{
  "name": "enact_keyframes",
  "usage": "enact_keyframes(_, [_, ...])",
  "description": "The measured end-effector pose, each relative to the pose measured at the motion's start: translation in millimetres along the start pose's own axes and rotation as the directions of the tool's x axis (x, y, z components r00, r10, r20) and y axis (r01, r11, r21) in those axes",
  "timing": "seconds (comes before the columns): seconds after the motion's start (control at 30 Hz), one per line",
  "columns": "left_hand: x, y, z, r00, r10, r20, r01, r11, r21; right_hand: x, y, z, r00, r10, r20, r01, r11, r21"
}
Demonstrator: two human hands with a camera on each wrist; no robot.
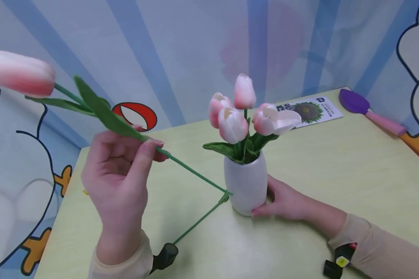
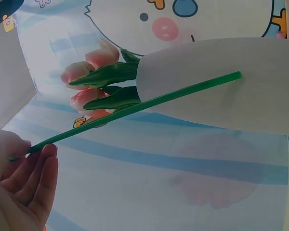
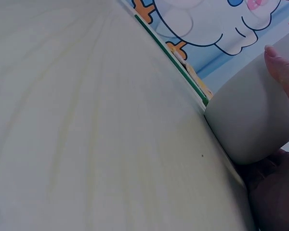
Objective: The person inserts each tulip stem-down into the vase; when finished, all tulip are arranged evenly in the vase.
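Note:
My left hand (image 1: 120,170) pinches the green stem of an artificial pink-and-white tulip (image 1: 21,73) between thumb and fingers. The flower points up and left, and the stem slants down to the right, its tip in front of the white vase (image 1: 246,186). In the left wrist view, the stem (image 2: 183,91) crosses the vase's outside. Several tulips (image 1: 233,124) with green leaves stand in the vase. Low on its right side, my right hand (image 1: 286,199) grips the vase, which rests upright on the table. Another green stem (image 1: 199,223) lies on the table, partly hidden behind my left wrist.
A purple spatula (image 1: 356,101) with a pink handle lies at the table's back right corner. Beside it is a printed card (image 1: 310,111) with a flower picture. Cartoon-printed fabric walls (image 1: 195,58) stand behind and beside the pale table (image 1: 352,166).

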State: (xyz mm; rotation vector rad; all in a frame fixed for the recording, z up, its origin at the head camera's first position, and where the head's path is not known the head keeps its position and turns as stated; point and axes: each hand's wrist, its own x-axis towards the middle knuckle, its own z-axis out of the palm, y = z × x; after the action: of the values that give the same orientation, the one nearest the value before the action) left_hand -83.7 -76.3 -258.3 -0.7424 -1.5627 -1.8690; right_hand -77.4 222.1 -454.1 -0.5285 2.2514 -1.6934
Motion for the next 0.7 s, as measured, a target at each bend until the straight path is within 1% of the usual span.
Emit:
enact_keyframes(0.13, [1.1, 0.0, -1.3, 0.997, 0.043, -0.056, -0.046, 0.997, -0.057, 0.0, -0.2, 0.8, 1.000, 0.006, -0.001, -0.006, 1.000, -0.009])
enact_keyframes(0.23, [1.3, -0.3, -1.4, 0.994, 0.058, -0.090, -0.067, 0.993, -0.100, -0.4, -0.1, 0.5, 1.000, 0.005, 0.002, -0.005, 1.000, -0.002])
enact_keyframes(0.3, [0.9, -0.5, 0.4, 0.993, 0.062, -0.101, -0.073, 0.991, -0.113, -1.0, 0.3, -0.9, 1.000, 0.003, 0.003, -0.003, 1.000, 0.003])
enact_keyframes(0.37, [1.1, -1.2, 3.3, 0.993, 0.059, -0.101, -0.071, 0.990, -0.119, -1.8, 1.8, -2.1, 1.000, -0.005, -0.001, 0.005, 1.000, 0.000])
enact_keyframes(0.53, [1.5, -3.7, 10.6, 0.996, 0.044, -0.073, -0.053, 0.991, -0.125, -5.4, 6.6, -5.6, 1.000, -0.019, -0.015, 0.018, 0.999, -0.032])
enact_keyframes(0.7, [0.2, -6.8, 16.3, 0.998, 0.045, -0.048, -0.051, 0.990, -0.133, -9.1, 10.0, -9.2, 1.000, -0.016, -0.024, 0.015, 0.999, -0.038])
